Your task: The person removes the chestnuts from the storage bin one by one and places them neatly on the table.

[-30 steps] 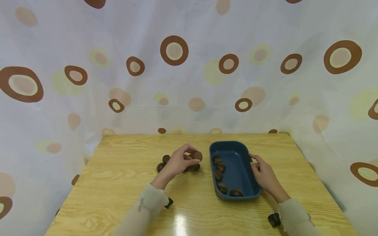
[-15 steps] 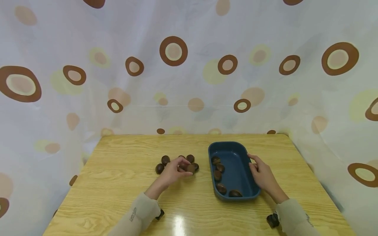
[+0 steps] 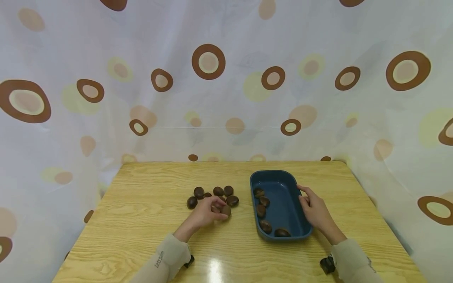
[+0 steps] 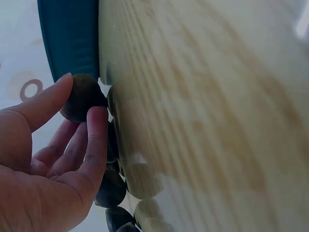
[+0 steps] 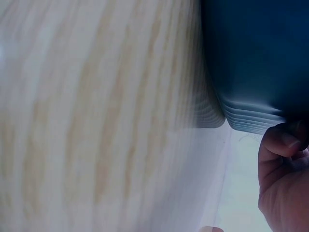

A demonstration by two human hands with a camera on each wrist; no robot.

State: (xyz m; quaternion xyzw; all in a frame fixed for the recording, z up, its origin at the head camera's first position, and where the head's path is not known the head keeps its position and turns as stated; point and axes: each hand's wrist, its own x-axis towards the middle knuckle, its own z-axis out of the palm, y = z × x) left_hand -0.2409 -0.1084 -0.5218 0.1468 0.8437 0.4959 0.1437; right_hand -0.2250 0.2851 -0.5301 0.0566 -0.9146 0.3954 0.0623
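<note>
In the head view my left hand (image 3: 205, 213) pinches a brown, chestnut-like nut (image 3: 226, 211) between thumb and fingers, at the near side of a loose group. The left wrist view shows that nut (image 4: 83, 99) between the thumb and a fingertip. Several glossy dark nuts (image 3: 232, 201) lie on the table around the hand, some partly hidden by it. My right hand (image 3: 316, 208) grips the right rim of a blue rectangular dish (image 3: 288, 204). Several similar nuts (image 3: 266, 226) lie along the dish's left and near sides. The right wrist view shows curled fingers (image 5: 285, 140) at the dish wall.
The wood-grain table (image 3: 148, 224) ends at a patterned curtain (image 3: 212, 102), which hangs behind it and at both sides. Dark straps with small black devices (image 3: 327, 265) sit at the wrists.
My left hand, holding the nut, has moved left and nearer to me, uncovering more nuts behind it. The right hand and the dish stay nearly in place.
</note>
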